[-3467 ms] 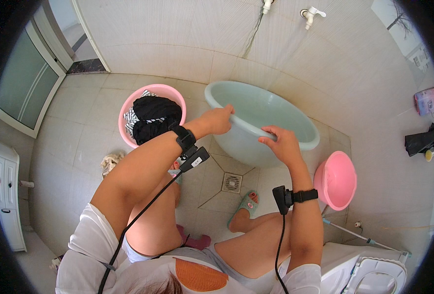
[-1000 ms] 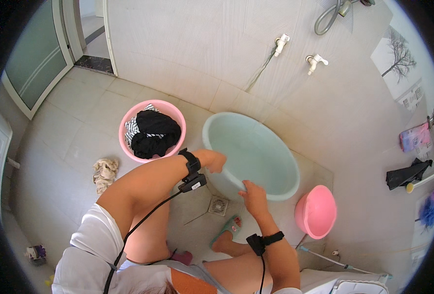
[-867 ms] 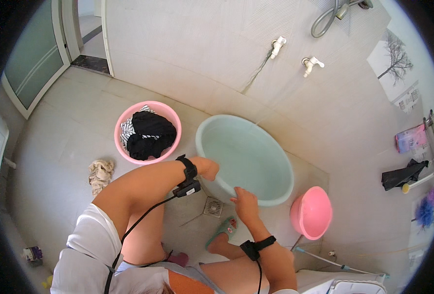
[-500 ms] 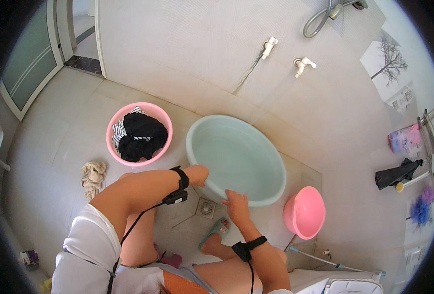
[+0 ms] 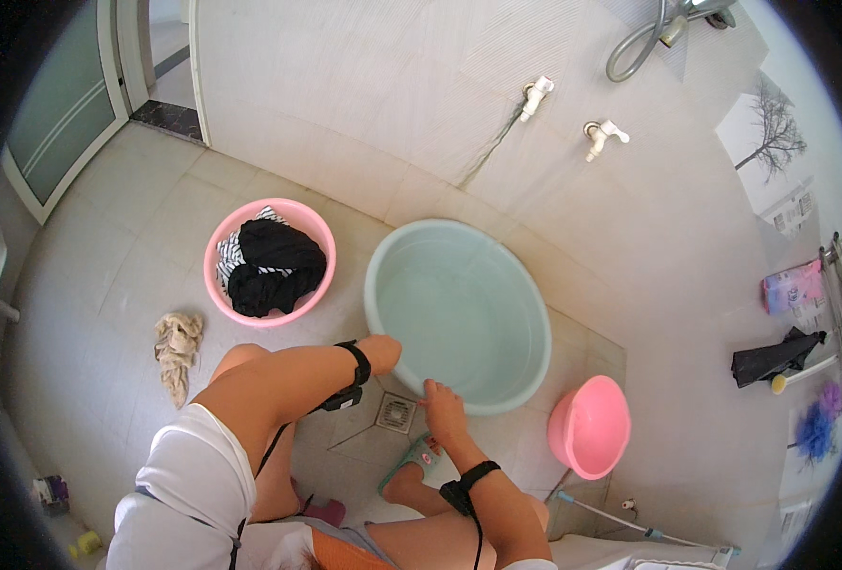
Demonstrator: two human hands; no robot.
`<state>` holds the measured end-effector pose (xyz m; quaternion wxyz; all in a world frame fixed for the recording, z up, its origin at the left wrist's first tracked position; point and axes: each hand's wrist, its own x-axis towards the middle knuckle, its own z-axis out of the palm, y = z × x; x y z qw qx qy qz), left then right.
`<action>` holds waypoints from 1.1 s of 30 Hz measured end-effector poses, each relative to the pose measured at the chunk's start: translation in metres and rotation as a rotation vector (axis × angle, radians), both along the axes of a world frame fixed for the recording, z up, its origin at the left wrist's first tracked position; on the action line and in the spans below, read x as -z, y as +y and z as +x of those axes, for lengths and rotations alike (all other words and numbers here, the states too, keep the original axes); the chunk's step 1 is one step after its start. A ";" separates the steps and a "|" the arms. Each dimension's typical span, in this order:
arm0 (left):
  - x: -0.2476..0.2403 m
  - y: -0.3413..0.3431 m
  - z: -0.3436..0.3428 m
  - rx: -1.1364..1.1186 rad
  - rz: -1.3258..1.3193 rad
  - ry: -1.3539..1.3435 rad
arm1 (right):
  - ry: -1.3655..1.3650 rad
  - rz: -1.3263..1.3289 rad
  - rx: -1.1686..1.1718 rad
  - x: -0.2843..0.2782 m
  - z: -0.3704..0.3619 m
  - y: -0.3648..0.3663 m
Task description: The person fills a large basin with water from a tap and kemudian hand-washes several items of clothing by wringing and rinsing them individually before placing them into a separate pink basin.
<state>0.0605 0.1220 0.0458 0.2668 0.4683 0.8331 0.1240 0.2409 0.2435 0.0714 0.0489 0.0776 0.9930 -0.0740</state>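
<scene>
A large pale green basin sits on the tiled floor, with what looks like clear water in it. My left hand is closed at the basin's near-left rim, its fingers partly hidden. A little to the right, my right hand grips the near rim with its fingertips bent over the edge. Both wrists wear black straps with small cabled boxes. Below the rim, between my hands and my green slipper, lies a square floor drain.
Black and striped clothes fill a pink basin on the left. Beige cloth lies on the floor nearby. A smaller pink tub stands at right. Two white taps project from the wall, and a glazed door is far left.
The green basin has shifted slightly and its outline looks rounder, its near right rim lower in view. Both hands remain at the rim. The whole view has shifted a little.
</scene>
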 end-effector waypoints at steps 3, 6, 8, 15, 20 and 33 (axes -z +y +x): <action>0.003 0.002 0.002 0.036 -0.159 -0.076 | -0.035 0.022 -0.040 0.008 -0.002 -0.002; 0.003 -0.002 0.003 0.055 -0.341 -0.074 | -0.110 0.065 -0.057 0.018 -0.006 -0.007; 0.008 -0.011 -0.001 0.152 -0.305 -0.020 | -0.136 0.052 -0.071 0.025 -0.008 -0.012; -0.048 -0.014 -0.034 0.209 -0.211 -0.060 | -0.168 0.076 -0.113 0.051 0.001 -0.003; -0.059 -0.041 -0.083 0.022 -0.102 -0.120 | -0.392 0.045 -0.087 0.036 -0.014 0.007; -0.043 -0.233 -0.200 -0.705 -0.053 -0.111 | 0.199 -0.439 0.101 -0.171 -0.020 -0.003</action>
